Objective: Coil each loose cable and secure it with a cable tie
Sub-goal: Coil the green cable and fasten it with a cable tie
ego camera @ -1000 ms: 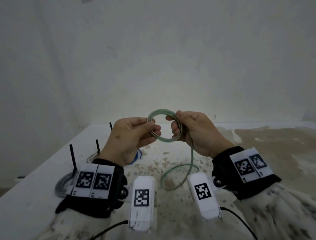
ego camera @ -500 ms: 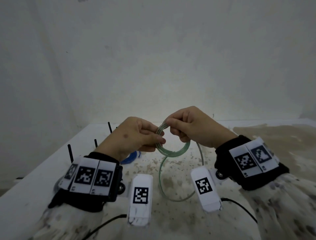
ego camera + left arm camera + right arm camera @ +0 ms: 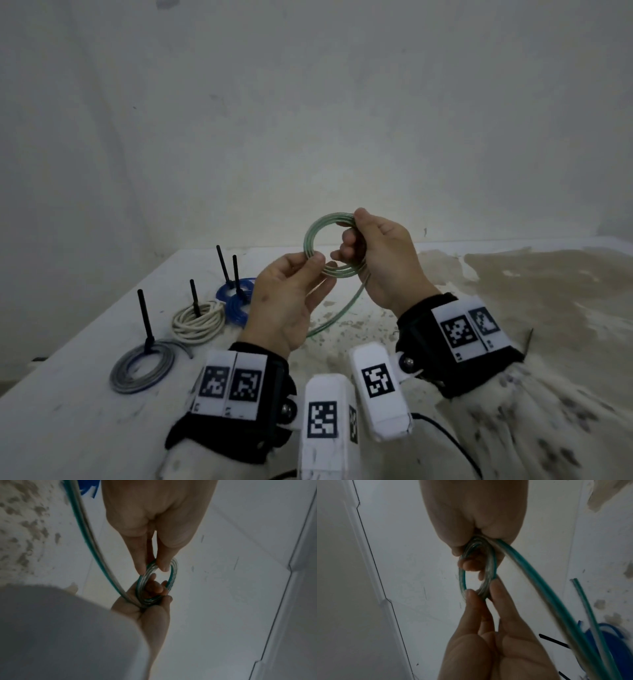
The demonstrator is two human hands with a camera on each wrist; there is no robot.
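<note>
A green translucent cable is wound into a small coil (image 3: 310,236) held up in the air above the table. My left hand (image 3: 317,263) pinches the coil's lower left side between thumb and fingers. My right hand (image 3: 352,236) grips the coil's right side, with fingers curled through the ring. The loose tail (image 3: 346,305) hangs from the right hand down to the table. In the left wrist view my fingertips (image 3: 163,566) pinch the coil (image 3: 173,574). The right wrist view shows the coil (image 3: 462,577) and the tail (image 3: 539,591) leaving my palm.
On the left of the white table (image 3: 68,428) lie a grey coil (image 3: 142,368), a white coil (image 3: 198,322) and a blue coil (image 3: 236,303), each with a black tie sticking up. Brown stains (image 3: 531,291) cover the table's right side. A wall stands close behind.
The coil has turned from edge-on to face-on and sits higher. My right hand has shifted to its upper right, my left hand to its lower left. The loose tail is shorter.
</note>
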